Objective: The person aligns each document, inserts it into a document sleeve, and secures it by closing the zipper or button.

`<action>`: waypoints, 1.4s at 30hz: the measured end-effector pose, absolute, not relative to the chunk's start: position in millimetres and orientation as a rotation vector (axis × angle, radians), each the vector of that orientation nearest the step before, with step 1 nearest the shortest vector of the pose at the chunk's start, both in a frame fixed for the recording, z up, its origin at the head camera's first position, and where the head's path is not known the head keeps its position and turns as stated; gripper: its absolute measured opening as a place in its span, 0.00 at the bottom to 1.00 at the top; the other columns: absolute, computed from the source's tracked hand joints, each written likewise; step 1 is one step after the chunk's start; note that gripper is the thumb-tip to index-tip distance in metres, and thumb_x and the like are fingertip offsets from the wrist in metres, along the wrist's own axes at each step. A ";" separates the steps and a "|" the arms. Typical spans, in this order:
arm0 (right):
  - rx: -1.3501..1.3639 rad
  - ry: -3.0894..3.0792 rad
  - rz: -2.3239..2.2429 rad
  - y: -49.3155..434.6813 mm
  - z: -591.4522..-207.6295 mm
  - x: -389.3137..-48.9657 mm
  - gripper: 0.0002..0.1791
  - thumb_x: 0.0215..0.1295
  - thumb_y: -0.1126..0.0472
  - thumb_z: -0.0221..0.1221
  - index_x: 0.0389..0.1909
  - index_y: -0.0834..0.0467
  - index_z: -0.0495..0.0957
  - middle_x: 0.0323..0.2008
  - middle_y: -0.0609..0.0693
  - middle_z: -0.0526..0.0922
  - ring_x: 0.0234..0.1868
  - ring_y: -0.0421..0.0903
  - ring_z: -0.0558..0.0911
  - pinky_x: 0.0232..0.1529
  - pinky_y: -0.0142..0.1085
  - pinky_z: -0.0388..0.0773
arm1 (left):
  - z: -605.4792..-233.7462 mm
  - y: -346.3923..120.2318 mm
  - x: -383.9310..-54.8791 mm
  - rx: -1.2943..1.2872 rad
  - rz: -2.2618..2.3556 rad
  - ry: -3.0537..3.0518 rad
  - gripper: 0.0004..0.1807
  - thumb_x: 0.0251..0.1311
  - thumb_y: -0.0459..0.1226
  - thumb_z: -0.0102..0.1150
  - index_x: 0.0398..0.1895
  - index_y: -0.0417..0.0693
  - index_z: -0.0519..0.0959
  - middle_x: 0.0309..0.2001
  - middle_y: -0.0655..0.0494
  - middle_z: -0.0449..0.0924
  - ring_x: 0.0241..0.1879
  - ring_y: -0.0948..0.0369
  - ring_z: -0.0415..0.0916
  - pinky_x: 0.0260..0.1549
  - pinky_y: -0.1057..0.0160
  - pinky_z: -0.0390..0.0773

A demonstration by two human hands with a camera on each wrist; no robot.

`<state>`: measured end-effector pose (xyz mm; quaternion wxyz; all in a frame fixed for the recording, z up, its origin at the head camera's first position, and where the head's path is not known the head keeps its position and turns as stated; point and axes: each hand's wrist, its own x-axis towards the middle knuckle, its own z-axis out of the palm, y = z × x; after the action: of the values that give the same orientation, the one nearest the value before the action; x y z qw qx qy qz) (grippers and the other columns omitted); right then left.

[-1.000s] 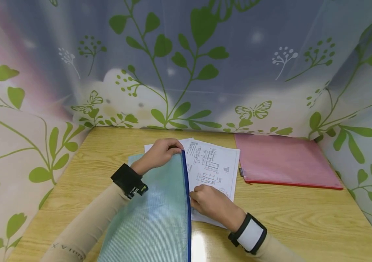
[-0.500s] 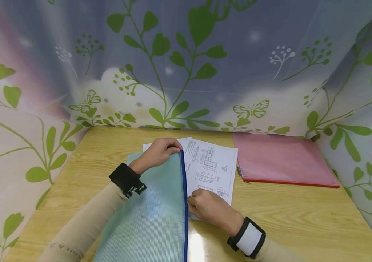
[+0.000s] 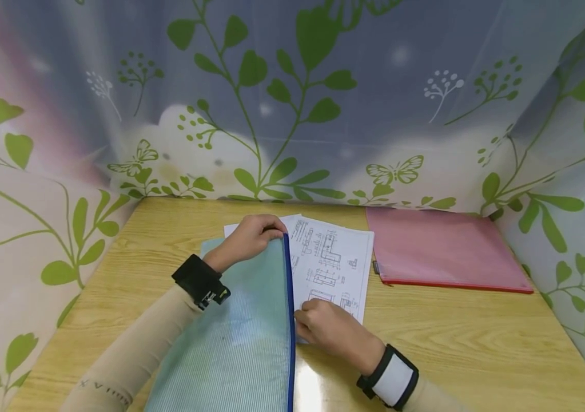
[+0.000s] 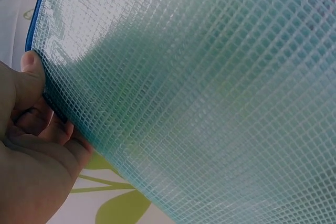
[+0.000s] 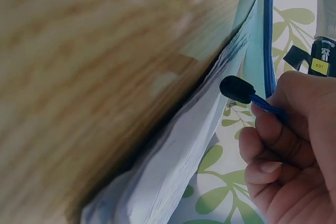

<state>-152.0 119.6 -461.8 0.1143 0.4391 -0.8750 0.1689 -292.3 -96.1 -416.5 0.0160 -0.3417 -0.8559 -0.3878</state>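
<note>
My left fingers (image 3: 271, 222) pinch the blue folder's (image 3: 235, 343) far corner, maybe to keep its dark edge (image 3: 290, 280) straight | my right fingers (image 5: 269, 127) pinch the cord (image 5: 266, 104) | folder: before me, hiding some papers (image 3: 341, 252); can't tell if they touch | room: table (image 3: 452, 337) this side of the pink folder (image 3: 446, 246)
</note>
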 end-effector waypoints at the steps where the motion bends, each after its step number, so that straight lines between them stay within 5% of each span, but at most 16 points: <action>1: 1.289 -2.565 0.499 119.6 -461.8 -151.7 0.08 0.58 0.67 0.62 0.20 0.56 0.80 0.18 0.42 0.70 0.20 0.33 0.69 0.21 0.22 0.68 | -416.7 -95.9 -292.7 -1.065 -1.204 -2.658 0.06 0.68 0.34 0.55 0.41 0.49 0.82 0.40 0.54 0.82 0.37 0.61 0.76 0.37 0.57 0.77; 42: 1.486 -2.541 0.456 118.9 -459.7 -142.0 0.11 0.54 0.68 0.63 0.16 0.54 0.79 0.14 0.39 0.62 0.17 0.32 0.63 0.20 0.22 0.61 | -416.4 -102.4 -296.1 -1.001 -1.179 -2.656 0.07 0.68 0.33 0.55 0.43 0.48 0.82 0.42 0.52 0.83 0.38 0.60 0.77 0.38 0.56 0.78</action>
<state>-142.0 118.9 -459.7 0.0812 0.4972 -0.8503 0.1524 -296.1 -102.4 -416.4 0.0341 -0.3254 -0.8637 -0.3833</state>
